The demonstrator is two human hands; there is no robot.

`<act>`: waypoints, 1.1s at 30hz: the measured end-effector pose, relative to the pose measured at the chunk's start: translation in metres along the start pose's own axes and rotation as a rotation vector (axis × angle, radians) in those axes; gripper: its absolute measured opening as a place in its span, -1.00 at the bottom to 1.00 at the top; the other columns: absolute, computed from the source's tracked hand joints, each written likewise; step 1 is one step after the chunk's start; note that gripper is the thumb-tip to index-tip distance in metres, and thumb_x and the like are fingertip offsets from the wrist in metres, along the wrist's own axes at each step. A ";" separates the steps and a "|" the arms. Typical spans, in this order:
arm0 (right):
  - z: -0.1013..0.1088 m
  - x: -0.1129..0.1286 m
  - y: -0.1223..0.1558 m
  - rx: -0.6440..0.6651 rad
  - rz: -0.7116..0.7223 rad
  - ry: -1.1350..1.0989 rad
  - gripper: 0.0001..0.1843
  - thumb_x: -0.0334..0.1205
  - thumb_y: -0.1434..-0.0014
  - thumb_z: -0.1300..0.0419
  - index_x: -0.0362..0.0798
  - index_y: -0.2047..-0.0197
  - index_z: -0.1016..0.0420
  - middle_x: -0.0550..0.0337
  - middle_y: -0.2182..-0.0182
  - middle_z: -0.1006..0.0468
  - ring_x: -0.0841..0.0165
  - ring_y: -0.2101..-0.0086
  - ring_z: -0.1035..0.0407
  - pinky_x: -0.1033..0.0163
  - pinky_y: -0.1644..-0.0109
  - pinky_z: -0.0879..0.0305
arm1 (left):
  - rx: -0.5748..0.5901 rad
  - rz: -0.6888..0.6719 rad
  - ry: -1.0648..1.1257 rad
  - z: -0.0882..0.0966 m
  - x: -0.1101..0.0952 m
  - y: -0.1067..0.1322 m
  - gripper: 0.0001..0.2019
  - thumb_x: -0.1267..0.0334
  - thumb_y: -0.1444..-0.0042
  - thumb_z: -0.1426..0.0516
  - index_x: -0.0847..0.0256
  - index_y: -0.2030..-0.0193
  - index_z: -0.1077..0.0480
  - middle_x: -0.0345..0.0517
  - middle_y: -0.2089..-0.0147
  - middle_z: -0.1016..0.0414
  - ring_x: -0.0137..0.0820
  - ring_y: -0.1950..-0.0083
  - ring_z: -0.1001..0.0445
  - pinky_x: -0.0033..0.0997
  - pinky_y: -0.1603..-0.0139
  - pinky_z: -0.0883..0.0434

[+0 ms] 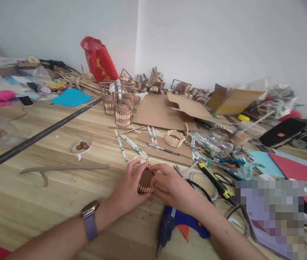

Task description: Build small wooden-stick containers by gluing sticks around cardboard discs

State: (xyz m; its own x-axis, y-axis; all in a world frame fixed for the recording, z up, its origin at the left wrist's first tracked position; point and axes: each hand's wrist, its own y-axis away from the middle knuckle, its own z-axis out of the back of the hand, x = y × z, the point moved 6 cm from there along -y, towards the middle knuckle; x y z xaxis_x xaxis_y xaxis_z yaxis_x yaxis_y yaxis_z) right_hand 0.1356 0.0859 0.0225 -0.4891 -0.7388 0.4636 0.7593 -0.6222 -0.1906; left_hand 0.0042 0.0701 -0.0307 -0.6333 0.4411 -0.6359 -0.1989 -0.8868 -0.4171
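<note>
Between my two hands is a small round basket of short wooden sticks with a brown cardboard base (145, 178). My left hand (131, 184) curves around its left side, thumb at the near rim. On the right side, the fingers of my right hand (169, 182) press against the rim; part of the ring is hidden behind them. A blue glue gun (166, 225) lies just below my right hand, its nozzle toward me. Farther off, a separate ring of wooden sticks (174, 138) rests on a cardboard strip.
Behind stand finished stick baskets with handles (123, 113) and a flat cardboard sheet (156, 112). A yellow-black utility knife (218, 184), cables and wrappers crowd the right. A cardboard strip (66, 168) and a white ring with brown balls (80, 147) lie left.
</note>
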 end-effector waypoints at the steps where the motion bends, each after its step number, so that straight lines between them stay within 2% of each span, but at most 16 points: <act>1: -0.001 0.001 0.000 0.001 0.012 0.024 -0.88 -0.45 -0.15 -0.21 -0.04 0.28 -0.49 0.00 -0.05 -0.45 0.18 -0.06 -0.34 0.05 -0.11 -0.28 | 0.002 0.000 0.003 0.000 0.000 0.000 -0.16 0.44 0.12 -0.29 0.11 -0.32 -0.09 0.18 -0.25 -0.12 0.04 -0.29 -0.23 0.15 -0.22 -0.35; 9: -0.008 0.006 -0.001 0.037 0.066 0.262 -0.93 -0.38 -0.21 -0.17 -0.08 0.26 -0.48 -0.07 -0.04 -0.49 0.11 -0.01 -0.35 0.00 -0.06 -0.27 | 0.022 -0.014 -0.005 -0.002 0.000 0.001 -0.16 0.45 0.07 -0.28 0.07 -0.34 -0.01 0.16 -0.23 -0.06 0.00 -0.32 -0.18 0.14 -0.27 -0.30; 18: -0.015 0.010 -0.003 0.069 0.073 0.421 -0.94 -0.32 -0.24 -0.19 -0.09 0.24 -0.50 -0.03 0.06 -0.55 0.15 0.03 -0.38 0.03 -0.06 -0.26 | -0.004 -0.037 -0.020 -0.003 0.003 0.002 -0.16 0.46 0.08 -0.28 0.11 -0.34 -0.03 0.16 -0.23 -0.08 -0.01 -0.29 -0.20 0.11 -0.24 -0.33; 26: -0.019 0.011 -0.002 -0.004 0.149 0.545 -0.95 -0.30 -0.20 -0.25 -0.10 0.25 -0.49 0.03 0.15 -0.57 0.20 0.12 -0.40 0.08 -0.01 -0.23 | -0.005 -0.046 -0.033 -0.002 0.002 0.001 -0.17 0.44 0.10 -0.29 0.16 -0.33 -0.07 0.19 -0.23 -0.10 0.01 -0.29 -0.20 0.11 -0.24 -0.32; 33: -0.020 0.009 -0.001 -0.038 0.166 0.577 -0.95 -0.30 -0.19 -0.26 -0.10 0.28 -0.48 0.04 0.20 -0.57 0.22 0.16 -0.40 0.09 0.01 -0.20 | 0.009 -0.035 -0.040 -0.003 0.005 0.002 -0.15 0.42 0.07 -0.29 0.08 -0.34 -0.03 0.16 -0.25 -0.08 0.00 -0.31 -0.19 0.12 -0.24 -0.33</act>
State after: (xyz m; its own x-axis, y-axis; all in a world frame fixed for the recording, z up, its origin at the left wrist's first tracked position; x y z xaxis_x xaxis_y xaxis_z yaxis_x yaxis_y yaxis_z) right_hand 0.1217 0.0749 0.0097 -0.5271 -0.8416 -0.1174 0.8349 -0.4872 -0.2561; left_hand 0.0031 0.0707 -0.0371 -0.6550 0.4658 -0.5949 -0.2275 -0.8724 -0.4326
